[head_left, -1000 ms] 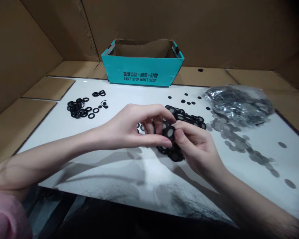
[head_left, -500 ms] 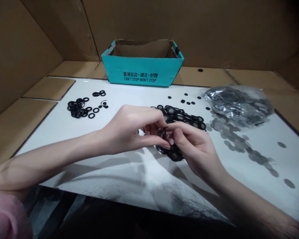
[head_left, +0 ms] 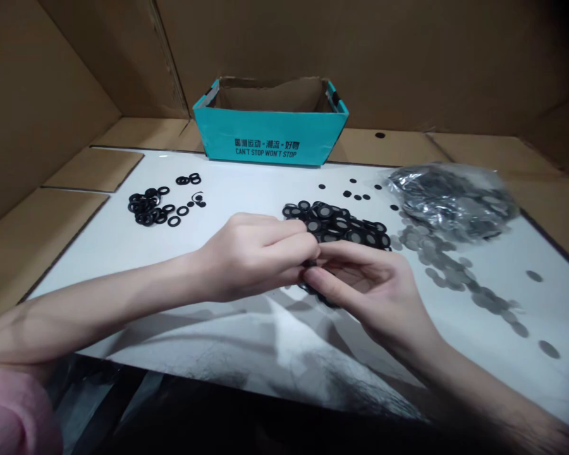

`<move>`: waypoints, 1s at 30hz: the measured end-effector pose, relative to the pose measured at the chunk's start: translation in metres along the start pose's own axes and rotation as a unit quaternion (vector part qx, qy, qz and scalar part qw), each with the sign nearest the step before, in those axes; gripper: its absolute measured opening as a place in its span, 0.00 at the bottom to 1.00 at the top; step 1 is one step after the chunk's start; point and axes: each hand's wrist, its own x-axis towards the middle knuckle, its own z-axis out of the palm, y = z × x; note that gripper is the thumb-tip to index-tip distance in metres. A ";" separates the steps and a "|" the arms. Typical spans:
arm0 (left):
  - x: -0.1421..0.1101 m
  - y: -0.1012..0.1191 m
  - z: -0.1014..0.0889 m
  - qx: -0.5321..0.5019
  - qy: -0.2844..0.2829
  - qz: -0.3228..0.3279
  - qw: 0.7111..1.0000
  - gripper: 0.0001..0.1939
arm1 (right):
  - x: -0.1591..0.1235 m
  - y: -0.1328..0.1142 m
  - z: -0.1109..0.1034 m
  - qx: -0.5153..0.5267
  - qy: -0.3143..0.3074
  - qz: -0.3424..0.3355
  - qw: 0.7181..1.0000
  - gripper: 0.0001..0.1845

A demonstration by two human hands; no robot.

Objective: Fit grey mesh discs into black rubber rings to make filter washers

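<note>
Fingertips of my left hand (head_left: 258, 256) and my right hand (head_left: 372, 275) meet over the middle of the white table. Both pinch a small black ring (head_left: 309, 263), mostly hidden between the fingers. Behind and below the hands lies a pile of black rings with grey centres (head_left: 346, 224), partly covered by them. To the left is a heap of open black rings (head_left: 146, 207). Grey mesh-like discs (head_left: 448, 265) trail across the table on the right.
A turquoise open box (head_left: 270, 136) stands at the back. A clear plastic bag of grey discs (head_left: 450, 196) lies at the right. Small black discs (head_left: 358, 197) are scattered behind the pile. Cardboard walls (head_left: 384, 57) surround the white table (head_left: 246, 341).
My left fingers have curled closed, and both hands' fingertips have come together around the ring. The ring is now more hidden; more of the pile's left end shows.
</note>
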 end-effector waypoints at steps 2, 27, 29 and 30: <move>-0.001 -0.002 0.001 0.019 0.011 0.008 1.000 0.06 | 0.001 0.002 0.000 0.025 0.003 0.005 1.000 0.07; -0.006 -0.061 -0.054 0.113 0.015 -0.113 0.987 0.18 | 0.036 -0.003 -0.071 -0.514 -0.076 -0.249 0.817 0.15; -0.011 -0.072 -0.061 0.112 0.011 -0.148 0.983 0.17 | 0.041 -0.001 -0.078 -0.534 -0.084 -0.249 0.804 0.17; -0.014 -0.076 -0.063 0.109 0.006 -0.166 0.980 0.17 | 0.043 0.000 -0.080 -0.539 -0.078 -0.248 0.802 0.18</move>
